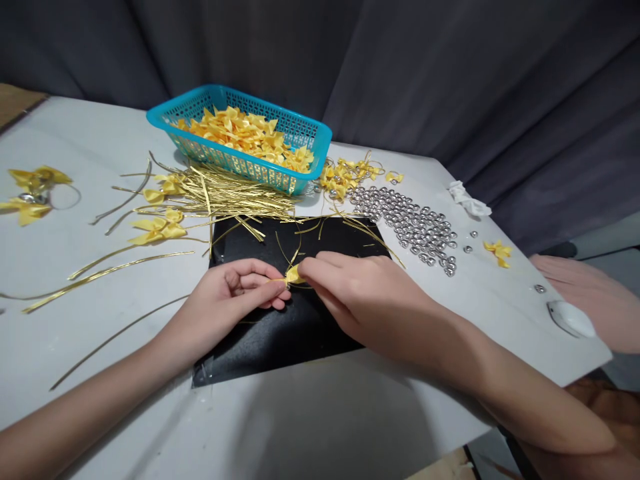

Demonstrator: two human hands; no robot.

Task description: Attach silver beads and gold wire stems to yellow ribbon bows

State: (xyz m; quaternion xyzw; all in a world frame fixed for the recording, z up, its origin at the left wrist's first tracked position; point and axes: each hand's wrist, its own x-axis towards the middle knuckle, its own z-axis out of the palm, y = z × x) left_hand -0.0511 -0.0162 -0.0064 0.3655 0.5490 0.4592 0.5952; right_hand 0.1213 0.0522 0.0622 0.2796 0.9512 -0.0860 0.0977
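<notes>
Over a black mat [280, 343], my two hands meet at a small yellow ribbon bow [293, 273]. My left hand [243, 287] pinches gold wire tie at the bow's left side between thumb and forefinger, its other fingers curled beneath. My right hand [357, 287] is closed on the bow's right side, with its fingertips mostly hidden behind the back of the hand. Thin gold strands stick up from the pinched spot. Just behind the mat lies a pile of gold twist ties [235, 193].
A blue basket [235, 157] of yellow bows stands at the back. Silver ring-like pieces [415, 223] spread to the right, beside finished-looking bows [345, 177]. Loose bows [160, 227] and gold strands lie left. A white rounded object [573, 319] sits near the right edge.
</notes>
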